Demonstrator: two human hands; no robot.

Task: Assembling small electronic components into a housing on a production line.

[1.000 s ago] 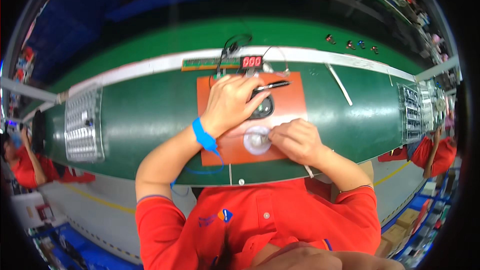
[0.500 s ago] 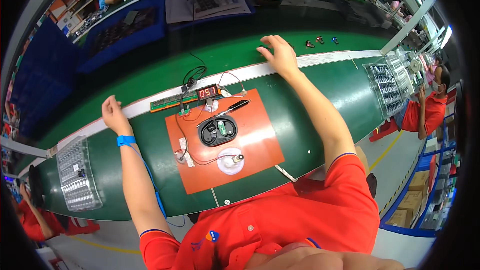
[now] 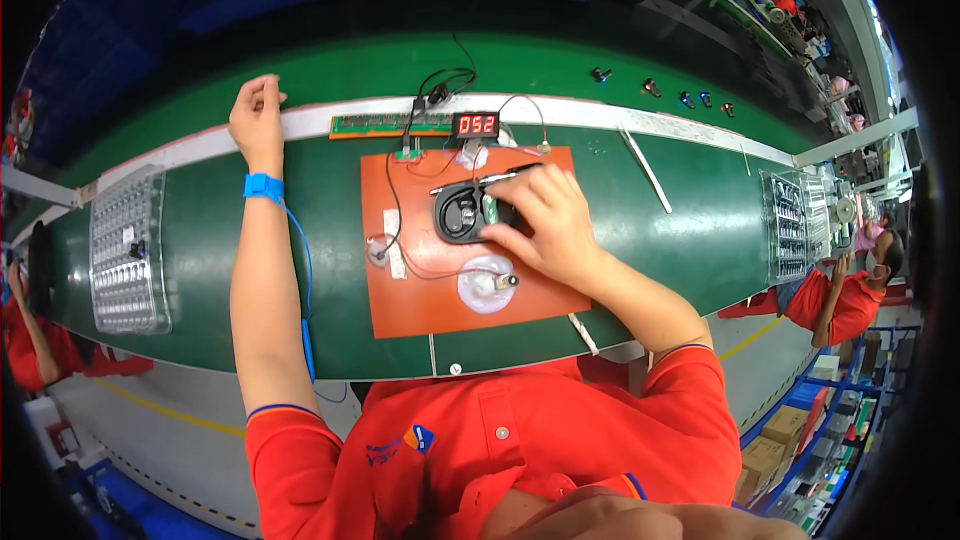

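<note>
A black, rounded earbud case (image 3: 456, 224) lies open on an orange mat, with a small green circuit board (image 3: 490, 208) in its middle. My right hand (image 3: 555, 225) covers the case's right part, thumb at its near edge and fingers at the far side. Whatever lies under the palm is hidden. A pen (image 3: 512, 172) rests along the case's far edge. Farther left, my left hand (image 3: 258, 120) hovers over the white strip, fingers curled inward; anything inside them is too small to make out. A blue wrist strap (image 3: 263, 187) circles that wrist.
Behind the mat (image 3: 420, 315) stand a red digit display (image 3: 475, 126) and a long circuit strip (image 3: 385, 126) with cables. A small wired part (image 3: 507, 282) sits on a white disc. Clear trays (image 3: 130, 260) flank the bench. Several small earbuds (image 3: 652, 87) lie on the green belt.
My right hand has come back from the far belt onto the earbud case. The display's digits have changed. My left hand's fingers are curled more tightly, and the whole view has shifted.
</note>
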